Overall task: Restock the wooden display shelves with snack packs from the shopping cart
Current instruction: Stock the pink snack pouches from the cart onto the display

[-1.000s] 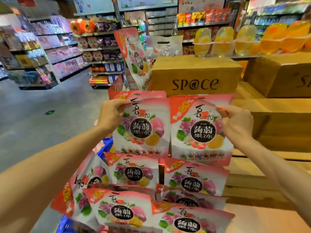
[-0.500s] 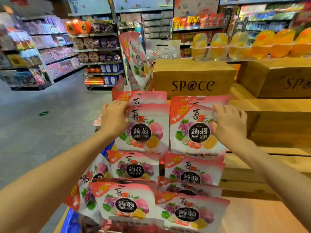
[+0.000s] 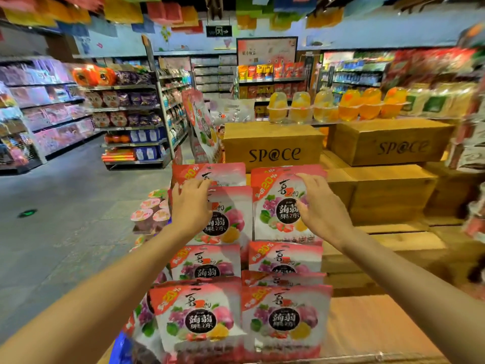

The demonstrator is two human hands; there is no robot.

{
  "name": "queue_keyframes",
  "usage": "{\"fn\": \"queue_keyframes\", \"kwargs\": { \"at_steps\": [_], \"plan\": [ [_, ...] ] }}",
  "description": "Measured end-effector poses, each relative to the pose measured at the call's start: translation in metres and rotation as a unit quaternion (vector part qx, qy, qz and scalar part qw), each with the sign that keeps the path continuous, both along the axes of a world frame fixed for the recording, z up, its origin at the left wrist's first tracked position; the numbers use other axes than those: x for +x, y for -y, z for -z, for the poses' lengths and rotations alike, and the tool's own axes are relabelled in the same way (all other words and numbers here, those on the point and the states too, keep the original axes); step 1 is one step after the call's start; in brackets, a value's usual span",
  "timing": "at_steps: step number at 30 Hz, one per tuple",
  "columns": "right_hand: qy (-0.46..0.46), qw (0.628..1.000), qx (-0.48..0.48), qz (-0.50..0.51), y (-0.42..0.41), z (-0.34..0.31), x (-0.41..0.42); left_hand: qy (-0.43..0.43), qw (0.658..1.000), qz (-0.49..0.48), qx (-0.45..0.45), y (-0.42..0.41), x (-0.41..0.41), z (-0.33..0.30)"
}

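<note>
Both your bare forearms reach forward and upward toward the top row of snack packs (image 3: 228,219), converging as they go. Your left hand (image 3: 190,206) lies on the upper left pack of that row, back of the hand facing you, fingers curled over its top edge. Your right hand (image 3: 321,206) lies on the upper right pack (image 3: 278,206) beside it, fingers spread and only loosely bent, their tips near its top edge. Whether it grips that pack is unclear. The two hands sit level, well apart.
</note>
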State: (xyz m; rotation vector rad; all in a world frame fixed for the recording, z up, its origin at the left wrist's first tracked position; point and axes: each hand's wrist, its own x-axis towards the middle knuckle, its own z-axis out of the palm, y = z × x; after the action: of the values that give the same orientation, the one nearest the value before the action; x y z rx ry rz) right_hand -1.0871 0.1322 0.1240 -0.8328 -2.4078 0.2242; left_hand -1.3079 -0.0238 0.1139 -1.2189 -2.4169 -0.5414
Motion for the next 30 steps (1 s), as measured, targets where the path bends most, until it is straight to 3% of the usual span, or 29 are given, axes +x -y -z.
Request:
{"fn": "queue_keyframes", "kwargs": {
  "at_steps": [8,13,19,30],
  "plan": [
    [-0.063,0.996,-0.024,0.055,0.064,-0.011,0.066,0.031,0.992,0.107,0.051,0.026,0.073,-0.010],
    [-0.116,0.988,-0.044,0.094,0.092,-0.013,0.160,0.129,0.951,0.261,0.105,0.016,0.163,-0.024],
    [-0.134,0.973,-0.050,0.179,0.126,-0.017,0.317,0.158,0.894,0.403,0.117,-0.002,0.332,-0.029],
    [-0.130,0.910,-0.081,0.387,0.201,0.010,0.689,0.259,0.772,0.581,0.012,-0.023,0.720,0.004]
  ]
}}
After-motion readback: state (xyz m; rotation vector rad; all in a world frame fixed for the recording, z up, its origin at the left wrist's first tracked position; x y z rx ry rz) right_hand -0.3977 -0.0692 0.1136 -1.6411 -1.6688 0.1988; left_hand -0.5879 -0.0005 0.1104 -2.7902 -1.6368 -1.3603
